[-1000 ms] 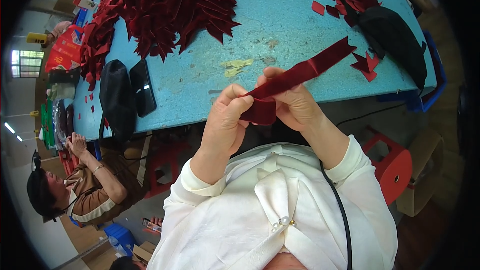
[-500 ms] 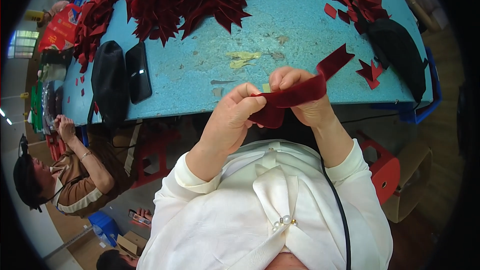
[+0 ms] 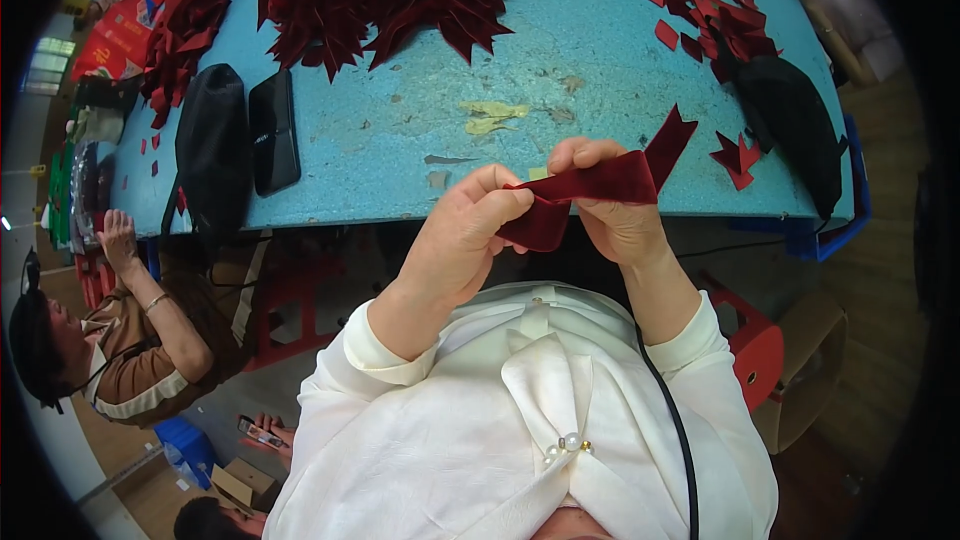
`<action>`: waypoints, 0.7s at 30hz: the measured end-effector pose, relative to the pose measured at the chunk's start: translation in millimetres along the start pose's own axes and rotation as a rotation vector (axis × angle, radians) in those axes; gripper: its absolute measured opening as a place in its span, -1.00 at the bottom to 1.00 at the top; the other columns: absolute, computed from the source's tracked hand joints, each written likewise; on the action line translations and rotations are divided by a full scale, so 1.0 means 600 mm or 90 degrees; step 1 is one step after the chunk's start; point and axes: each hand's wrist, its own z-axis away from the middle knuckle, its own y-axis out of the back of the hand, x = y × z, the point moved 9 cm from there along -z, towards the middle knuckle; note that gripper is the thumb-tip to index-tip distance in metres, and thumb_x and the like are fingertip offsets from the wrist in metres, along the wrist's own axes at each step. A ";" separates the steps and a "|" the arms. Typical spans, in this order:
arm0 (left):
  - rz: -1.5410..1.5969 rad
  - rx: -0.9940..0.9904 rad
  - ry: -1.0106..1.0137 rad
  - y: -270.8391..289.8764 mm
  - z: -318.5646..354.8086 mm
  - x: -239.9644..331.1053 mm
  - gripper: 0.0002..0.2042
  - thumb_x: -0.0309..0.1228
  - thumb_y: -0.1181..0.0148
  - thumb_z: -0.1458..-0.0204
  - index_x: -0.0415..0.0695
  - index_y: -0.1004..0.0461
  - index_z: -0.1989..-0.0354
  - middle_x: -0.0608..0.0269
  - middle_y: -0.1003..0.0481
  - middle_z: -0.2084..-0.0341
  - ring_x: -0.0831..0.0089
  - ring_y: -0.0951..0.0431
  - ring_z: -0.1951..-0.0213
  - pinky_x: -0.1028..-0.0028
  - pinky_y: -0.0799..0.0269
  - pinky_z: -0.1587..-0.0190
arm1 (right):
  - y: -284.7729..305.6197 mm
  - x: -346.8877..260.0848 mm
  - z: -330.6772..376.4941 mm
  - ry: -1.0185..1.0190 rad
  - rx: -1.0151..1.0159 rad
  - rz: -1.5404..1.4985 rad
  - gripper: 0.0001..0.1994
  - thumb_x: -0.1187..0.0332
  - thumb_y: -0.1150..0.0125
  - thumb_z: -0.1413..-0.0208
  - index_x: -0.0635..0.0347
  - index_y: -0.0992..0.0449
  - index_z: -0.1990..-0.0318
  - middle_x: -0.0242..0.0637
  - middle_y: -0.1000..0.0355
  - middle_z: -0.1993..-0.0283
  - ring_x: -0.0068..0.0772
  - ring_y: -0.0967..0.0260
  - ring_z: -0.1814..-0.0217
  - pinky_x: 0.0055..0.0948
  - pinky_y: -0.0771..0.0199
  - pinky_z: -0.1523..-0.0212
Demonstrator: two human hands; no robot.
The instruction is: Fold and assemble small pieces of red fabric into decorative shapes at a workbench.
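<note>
Both my hands hold a dark red velvet ribbon (image 3: 612, 180) just in front of the table's near edge. My left hand (image 3: 462, 215) is closed, pinching the ribbon between thumb and forefinger where it folds over. One loop of it hangs down between my hands. My right hand (image 3: 612, 215) grips the ribbon from behind, with its fingertips above the upper edge and the palm partly hidden by the velvet. Past that hand the ribbon bends sharply, and its notched tail points up to the right over the table.
A pile of red velvet ribbon pieces (image 3: 390, 0) covers the far part of the blue table (image 3: 380, 140). A black pouch (image 3: 212, 150) and a phone (image 3: 275, 130) lie at left, another black pouch (image 3: 790, 120) and red scraps (image 3: 715, 25) at right. A co-worker (image 3: 150, 340) sits at left.
The ribbon has turned in my right hand: its stretch there now lies flatter, and its tail has swung more upright. My left hand keeps its pinch. The whole view has shifted slightly.
</note>
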 end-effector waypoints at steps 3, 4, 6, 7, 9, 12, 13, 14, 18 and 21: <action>-0.007 -0.004 -0.002 -0.001 0.000 -0.002 -0.94 -0.44 -0.10 -0.14 -0.12 -0.37 0.32 0.34 -0.50 0.46 0.63 -0.44 0.47 0.60 -0.31 0.42 | 0.001 0.002 0.000 -0.011 0.007 -0.004 -0.72 0.60 -0.32 0.02 0.11 -0.52 0.14 -0.25 -0.40 0.04 -0.39 -0.36 -0.04 -0.41 -0.40 -0.09; -0.006 -0.004 -0.002 -0.001 0.000 -0.002 -0.94 -0.44 -0.10 -0.14 -0.12 -0.37 0.32 0.34 -0.50 0.46 0.63 -0.44 0.47 0.60 -0.31 0.42 | 0.002 0.005 0.000 -0.018 0.012 -0.008 -0.73 0.65 -0.32 0.05 0.17 -0.51 0.17 -0.25 -0.40 0.04 -0.40 -0.37 -0.06 -0.42 -0.40 -0.11; -0.012 0.004 0.000 -0.002 0.001 -0.001 -0.93 -0.42 -0.11 -0.14 -0.11 -0.38 0.33 0.35 -0.50 0.46 0.63 -0.44 0.47 0.60 -0.30 0.42 | -0.003 0.005 -0.002 -0.026 0.013 0.034 -0.75 0.62 -0.32 0.03 0.13 -0.50 0.19 -0.27 -0.39 0.06 -0.39 -0.36 -0.04 -0.42 -0.40 -0.09; -0.011 0.004 0.001 -0.001 0.000 -0.002 -0.93 -0.42 -0.11 -0.14 -0.11 -0.38 0.33 0.35 -0.50 0.46 0.63 -0.44 0.47 0.60 -0.30 0.42 | -0.004 0.006 -0.003 -0.031 0.013 0.076 -0.78 0.59 -0.33 0.01 0.09 -0.49 0.22 -0.29 -0.38 0.09 -0.38 -0.35 -0.02 -0.41 -0.39 -0.08; -0.026 0.000 0.006 0.002 -0.001 -0.005 -0.92 -0.41 -0.13 -0.13 -0.10 -0.39 0.33 0.37 -0.49 0.46 0.64 -0.43 0.47 0.60 -0.30 0.42 | -0.001 0.008 -0.002 -0.035 0.004 0.079 -0.77 0.60 -0.32 0.01 0.10 -0.49 0.21 -0.28 -0.38 0.09 -0.39 -0.35 -0.01 -0.42 -0.40 -0.07; -0.045 0.009 -0.029 0.009 -0.004 -0.002 -0.93 -0.43 -0.12 -0.17 -0.14 -0.41 0.29 0.34 -0.50 0.47 0.61 -0.47 0.48 0.61 -0.37 0.40 | 0.009 0.014 0.002 -0.056 0.058 0.085 -0.77 0.61 -0.30 0.00 0.13 -0.47 0.20 -0.28 -0.38 0.10 -0.41 -0.37 0.02 -0.45 -0.43 -0.03; -0.044 0.008 -0.029 0.009 -0.005 -0.004 -0.93 -0.43 -0.12 -0.17 -0.14 -0.41 0.29 0.34 -0.50 0.47 0.61 -0.47 0.48 0.61 -0.37 0.40 | 0.020 0.019 0.006 -0.073 0.122 0.086 -0.78 0.61 -0.30 -0.01 0.15 -0.47 0.19 -0.28 -0.39 0.10 -0.42 -0.38 0.03 -0.46 -0.44 -0.02; -0.076 0.017 -0.067 0.009 -0.006 0.003 -0.90 -0.40 -0.15 -0.17 -0.15 -0.42 0.28 0.38 -0.49 0.47 0.65 -0.42 0.47 0.63 -0.32 0.41 | 0.014 0.017 0.007 -0.074 0.123 0.087 -0.78 0.61 -0.30 -0.01 0.15 -0.47 0.19 -0.28 -0.39 0.10 -0.42 -0.38 0.03 -0.46 -0.44 -0.02; -0.232 0.066 -0.168 0.016 -0.004 0.025 -0.86 -0.39 -0.19 -0.17 -0.21 -0.45 0.23 0.42 -0.50 0.44 0.72 -0.39 0.44 0.70 -0.27 0.42 | 0.030 0.023 0.021 -0.096 0.248 0.074 -0.80 0.60 -0.23 -0.08 0.21 -0.45 0.14 -0.27 -0.44 0.11 -0.44 -0.44 0.07 -0.48 -0.47 0.01; -0.242 0.083 -0.207 0.018 -0.002 0.031 -0.85 -0.41 -0.19 -0.17 -0.24 -0.48 0.22 0.40 -0.52 0.42 0.74 -0.41 0.42 0.71 -0.29 0.42 | 0.032 0.022 0.024 -0.064 0.267 0.067 -0.79 0.60 -0.20 -0.11 0.22 -0.44 0.11 -0.28 -0.47 0.13 -0.45 -0.47 0.09 -0.49 -0.48 0.02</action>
